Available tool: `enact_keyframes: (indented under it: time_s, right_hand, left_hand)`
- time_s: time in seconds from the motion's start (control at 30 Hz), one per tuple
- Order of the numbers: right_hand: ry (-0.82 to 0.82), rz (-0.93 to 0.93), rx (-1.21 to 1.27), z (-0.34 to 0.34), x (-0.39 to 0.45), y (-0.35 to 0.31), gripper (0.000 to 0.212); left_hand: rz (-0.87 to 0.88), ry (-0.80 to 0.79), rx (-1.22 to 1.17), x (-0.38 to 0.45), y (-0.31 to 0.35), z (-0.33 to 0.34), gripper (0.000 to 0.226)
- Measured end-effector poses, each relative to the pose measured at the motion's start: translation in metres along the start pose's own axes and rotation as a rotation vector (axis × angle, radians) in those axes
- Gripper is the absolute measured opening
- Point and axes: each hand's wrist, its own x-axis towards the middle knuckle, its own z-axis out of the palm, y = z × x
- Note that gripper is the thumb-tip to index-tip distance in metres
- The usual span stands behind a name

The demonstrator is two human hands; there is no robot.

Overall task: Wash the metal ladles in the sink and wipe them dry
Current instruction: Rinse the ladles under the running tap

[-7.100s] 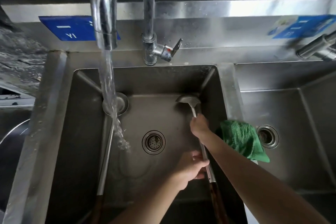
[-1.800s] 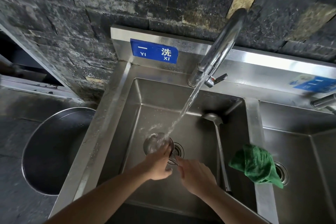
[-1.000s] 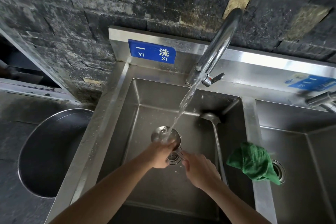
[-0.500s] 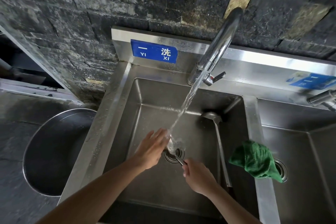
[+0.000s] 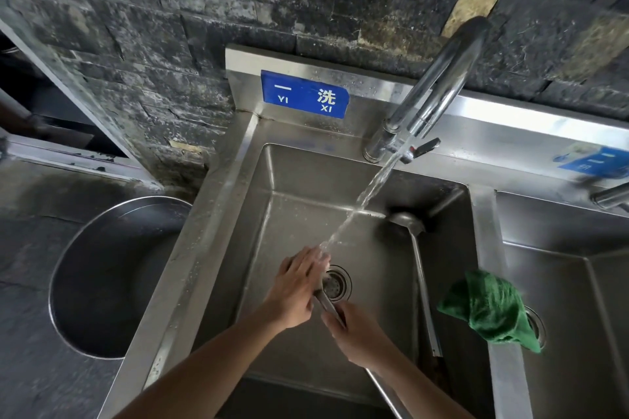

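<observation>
Over the drain of the steel sink [image 5: 258, 214] I hold one metal ladle [image 5: 327, 303] by its handle. My right hand [image 5: 354, 333] grips the handle. My left hand [image 5: 295, 286] lies with straight fingers over the ladle's bowl, which it hides. Water from the tap [image 5: 432, 95] falls on my left fingertips. A second ladle [image 5: 417, 262] leans along the sink's right wall, bowl in the far right corner. A green cloth [image 5: 490, 309] lies on the divider between the two basins.
A second basin [image 5: 561, 282] with its own drain lies to the right. A large round steel bowl [image 5: 112, 275] sits in the dark counter on the left. A blue sign [image 5: 304, 98] is fixed on the backsplash, with a dark stone wall behind.
My left hand has slid over the ladle's bowl, which was visible under the stream a second ago. The right hand keeps its hold on the handle. The second ladle and cloth stay put.
</observation>
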Motion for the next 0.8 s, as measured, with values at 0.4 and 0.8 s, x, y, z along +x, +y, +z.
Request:
enact_keyframes:
  time_s: [0.4, 0.8]
  right_hand:
    - [0.064, -0.062, 0.018, 0.008, 0.0, 0.011, 0.043]
    - [0.11, -0.069, -0.057, 0.007, -0.005, 0.025, 0.033]
  left_hand:
    - [0.139, -0.054, 0.017, 0.016, 0.009, -0.013, 0.073]
    - [0.136, -0.083, -0.094, 0.025, 0.0, -0.019, 0.078]
